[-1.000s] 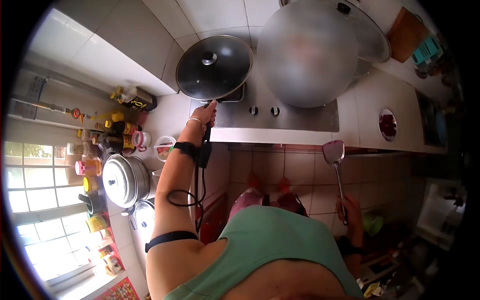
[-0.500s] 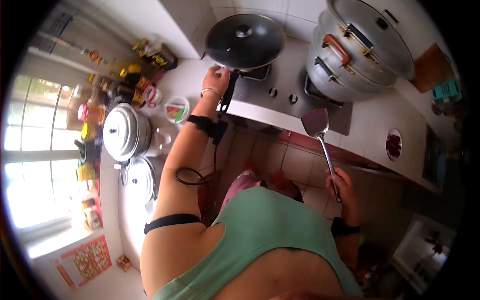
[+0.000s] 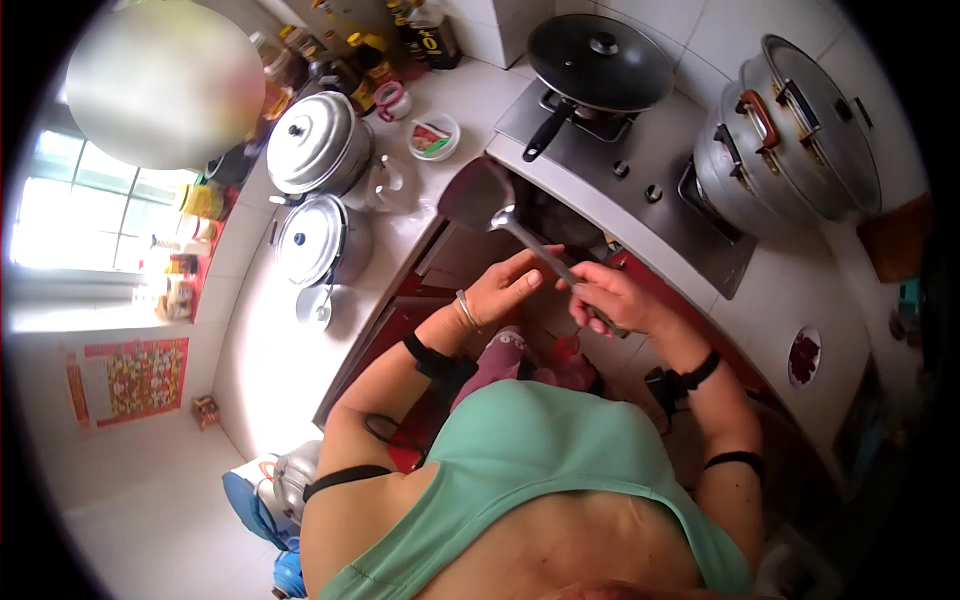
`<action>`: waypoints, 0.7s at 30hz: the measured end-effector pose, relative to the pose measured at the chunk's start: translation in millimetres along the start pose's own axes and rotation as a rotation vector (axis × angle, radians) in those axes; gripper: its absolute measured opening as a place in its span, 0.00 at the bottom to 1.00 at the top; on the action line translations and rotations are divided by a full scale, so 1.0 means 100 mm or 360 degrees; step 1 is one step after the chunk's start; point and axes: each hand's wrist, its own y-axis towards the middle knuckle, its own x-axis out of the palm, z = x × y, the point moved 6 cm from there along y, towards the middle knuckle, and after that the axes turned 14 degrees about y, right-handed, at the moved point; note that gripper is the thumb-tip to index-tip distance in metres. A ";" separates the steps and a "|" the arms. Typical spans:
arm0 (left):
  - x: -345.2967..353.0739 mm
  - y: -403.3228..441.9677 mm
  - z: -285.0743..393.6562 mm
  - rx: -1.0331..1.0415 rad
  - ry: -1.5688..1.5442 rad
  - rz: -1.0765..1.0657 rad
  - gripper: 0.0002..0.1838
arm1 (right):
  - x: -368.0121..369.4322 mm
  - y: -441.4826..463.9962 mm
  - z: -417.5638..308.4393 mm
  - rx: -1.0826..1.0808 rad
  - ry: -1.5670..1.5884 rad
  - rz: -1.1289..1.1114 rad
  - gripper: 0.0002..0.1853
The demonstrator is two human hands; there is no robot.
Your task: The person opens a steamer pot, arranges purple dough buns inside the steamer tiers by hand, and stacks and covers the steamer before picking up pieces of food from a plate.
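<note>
Just right of the frame's centre, the right hand (image 3: 615, 298) grips the lower end of the spatula (image 3: 532, 242), whose long axis slants toward the upper left. Nearer its blade (image 3: 476, 196), the left hand (image 3: 508, 289) is loosely open; contact is unclear.

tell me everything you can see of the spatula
The spatula has a broad, dark, slightly purplish blade on a slender silvery-grey shaft; both look metal, with a bright glint at the neck. It is held aslant, blade toward the upper left of the view, overlapping the edge of the counter. The right hand grips the handle, hiding part of it. The left hand is open beside the shaft; whether they touch is unclear.
</note>
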 end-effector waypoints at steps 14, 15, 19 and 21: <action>-1.30 -2.13 -0.46 -0.0253 -0.0372 0.1123 0.17 | 0.61 2.32 0.21 -0.0086 -0.0791 -0.0095 0.19; -1.36 -2.33 -0.50 -0.0314 -0.0288 0.1150 0.17 | 0.65 2.53 0.17 -0.0150 -0.0818 -0.0057 0.21; -1.41 -2.96 -0.64 -0.0477 -0.0116 0.1239 0.17 | 0.82 3.37 0.05 -0.0330 -0.0875 0.0212 0.31; -1.42 -3.22 -0.77 -0.0566 -0.0186 0.1304 0.17 | 0.92 3.74 0.02 -0.0409 -0.0973 0.0322 0.33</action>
